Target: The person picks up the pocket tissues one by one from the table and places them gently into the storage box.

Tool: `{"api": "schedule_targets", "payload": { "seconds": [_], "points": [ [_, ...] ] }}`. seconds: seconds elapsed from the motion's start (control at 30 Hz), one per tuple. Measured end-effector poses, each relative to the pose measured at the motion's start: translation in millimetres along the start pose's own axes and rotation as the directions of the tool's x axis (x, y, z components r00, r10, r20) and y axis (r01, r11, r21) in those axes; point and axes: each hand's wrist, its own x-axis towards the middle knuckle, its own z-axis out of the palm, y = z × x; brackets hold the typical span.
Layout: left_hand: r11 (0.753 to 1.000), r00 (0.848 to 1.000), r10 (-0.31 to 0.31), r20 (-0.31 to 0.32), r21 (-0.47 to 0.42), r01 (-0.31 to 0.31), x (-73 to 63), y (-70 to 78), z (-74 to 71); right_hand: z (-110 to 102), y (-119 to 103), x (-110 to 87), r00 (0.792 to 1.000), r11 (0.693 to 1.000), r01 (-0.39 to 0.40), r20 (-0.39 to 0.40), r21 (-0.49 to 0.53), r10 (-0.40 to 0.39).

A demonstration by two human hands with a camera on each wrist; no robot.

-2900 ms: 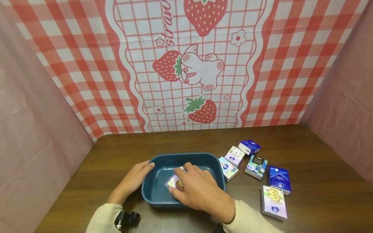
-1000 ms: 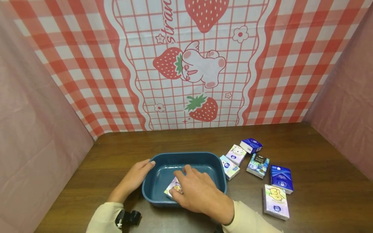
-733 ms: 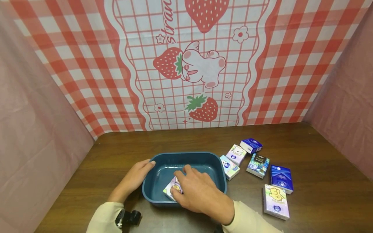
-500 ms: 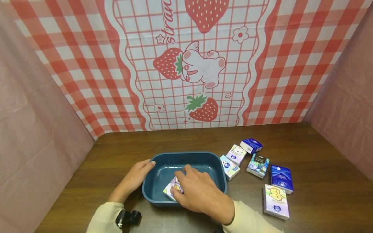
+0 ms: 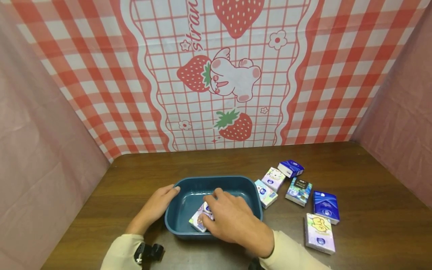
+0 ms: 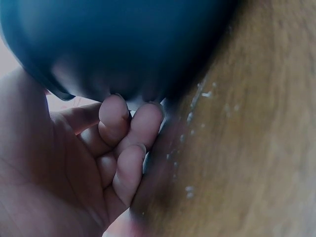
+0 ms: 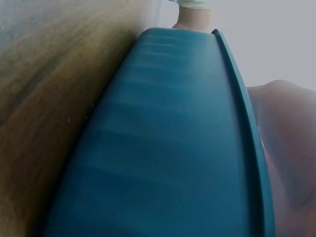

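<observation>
Red-checked cloth (image 5: 341, 56) hangs behind the brown worktop (image 5: 145, 168). On this worktop stands a blue tub (image 5: 216, 183), and the left hand (image 5: 158, 204) grips its left end with the thumb over the rim. Inside the tub, the right hand (image 5: 233, 217) holds one packet (image 5: 197, 220) between thumb and fingers, while six other packets (image 5: 298, 191) lie to the right

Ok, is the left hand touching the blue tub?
Touching: in the head view, the left hand has its thumb over the rim of the blue tub; the left wrist view shows fingertips against the outside.
</observation>
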Motion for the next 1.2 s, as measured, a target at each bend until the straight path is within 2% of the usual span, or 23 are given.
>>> {"api": "schedule_targets", "payload": {
  "seconds": [0.43, 0.97, 1.2],
  "points": [
    [1.000, 1.000, -0.013, 0.002, -0.023, 0.013, -1.4, 0.9, -2.0, -10.8, 5.9, 0.7, 0.995, 0.999, 0.028, -0.091, -0.020, -0.030],
    [1.000, 1.000, -0.013, 0.003, -0.019, 0.013, -1.4, 0.9, 1.4, -19.0, 12.7, -5.8, 0.996, 1.000, -0.013, -0.087, -0.004, 0.012],
    [1.000, 1.000, -0.016, 0.003, -0.013, 0.016, -0.6, 1.9, 0.7, -22.8, 18.9, -10.8, 0.994, 1.000, -0.017, -0.111, -0.014, 0.015]
  ]
}}
